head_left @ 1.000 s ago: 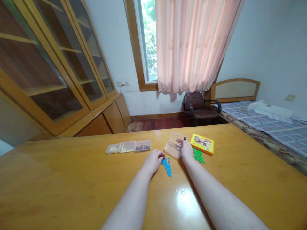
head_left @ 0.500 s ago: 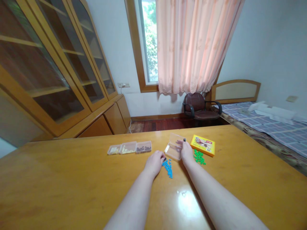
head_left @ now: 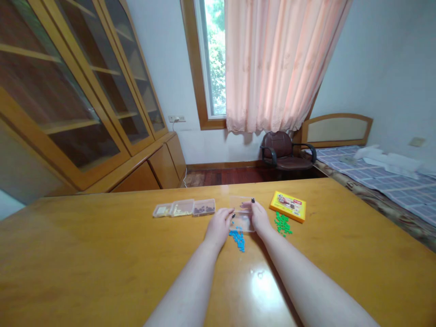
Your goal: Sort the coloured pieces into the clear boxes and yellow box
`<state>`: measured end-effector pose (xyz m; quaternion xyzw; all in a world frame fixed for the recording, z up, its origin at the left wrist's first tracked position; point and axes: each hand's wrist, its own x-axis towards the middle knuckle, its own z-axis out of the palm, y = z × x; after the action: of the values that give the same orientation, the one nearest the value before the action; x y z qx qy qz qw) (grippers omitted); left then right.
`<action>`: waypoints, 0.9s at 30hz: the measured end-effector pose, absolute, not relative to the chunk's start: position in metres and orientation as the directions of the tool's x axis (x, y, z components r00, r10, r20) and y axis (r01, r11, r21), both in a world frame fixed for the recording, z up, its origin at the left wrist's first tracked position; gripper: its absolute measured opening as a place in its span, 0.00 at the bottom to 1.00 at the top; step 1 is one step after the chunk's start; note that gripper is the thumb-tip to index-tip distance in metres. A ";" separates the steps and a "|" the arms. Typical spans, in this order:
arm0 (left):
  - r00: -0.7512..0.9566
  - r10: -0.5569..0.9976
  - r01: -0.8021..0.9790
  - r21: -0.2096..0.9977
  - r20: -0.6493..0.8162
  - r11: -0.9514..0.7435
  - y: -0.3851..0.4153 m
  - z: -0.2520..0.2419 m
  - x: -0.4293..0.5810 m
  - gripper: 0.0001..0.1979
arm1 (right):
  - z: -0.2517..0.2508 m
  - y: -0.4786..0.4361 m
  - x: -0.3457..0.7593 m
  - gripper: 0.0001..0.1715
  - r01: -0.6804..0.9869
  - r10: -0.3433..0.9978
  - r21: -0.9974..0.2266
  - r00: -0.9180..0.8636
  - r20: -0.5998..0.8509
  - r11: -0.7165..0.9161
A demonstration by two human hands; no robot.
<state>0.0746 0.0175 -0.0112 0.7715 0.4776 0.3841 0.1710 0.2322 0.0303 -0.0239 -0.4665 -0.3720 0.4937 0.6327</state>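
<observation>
A small clear plastic box with its lid up sits on the wooden table between my hands. My right hand grips the box's right side, fingers closed on it. My left hand touches the box's left edge with curled fingers. Just in front of the box lies a small pile of blue pieces. A pile of green pieces lies to the right of my right hand.
A row of three small clear boxes with pieces inside stands to the left. A yellow flat box lies at the right. Beyond the table are a brown chair, a bed and glass-door cabinets.
My right hand has brought the clear box left and set it upright behind the blue pieces. My left hand has moved up from the blue pile to the box's left edge.
</observation>
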 end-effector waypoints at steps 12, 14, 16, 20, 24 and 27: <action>0.388 0.900 0.704 0.566 0.198 -0.428 0.014 -0.012 0.075 0.09 | -0.026 0.041 0.251 0.15 -0.347 0.859 -0.934 0.501 -0.109 0.084; 0.439 0.885 0.711 0.544 0.153 -0.446 0.013 -0.013 0.075 0.09 | -0.027 0.041 0.252 0.15 -0.347 0.853 -0.933 0.511 -0.106 0.092; 0.457 0.879 0.718 0.528 0.135 -0.454 0.013 -0.014 0.075 0.08 | -0.027 0.041 0.252 0.15 -0.346 0.855 -0.933 0.509 -0.101 0.096; 0.424 0.899 0.753 0.509 0.110 -0.417 0.013 -0.015 0.075 0.06 | -0.027 0.040 0.252 0.16 -0.338 0.862 -0.938 0.495 -0.106 0.079; 0.402 0.911 0.784 0.481 0.091 -0.393 0.013 -0.014 0.077 0.05 | -0.026 0.037 0.250 0.18 -0.286 0.867 -0.954 0.494 -0.067 0.090; 0.394 0.915 0.797 0.463 0.087 -0.388 0.013 -0.015 0.078 0.05 | -0.026 0.037 0.250 0.19 -0.286 0.868 -0.953 0.492 -0.061 0.096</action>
<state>0.0782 0.0128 -0.0150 0.8161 0.5245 0.1668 0.1764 0.2502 0.0366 -0.0260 -0.5247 -0.2773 0.4207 0.6862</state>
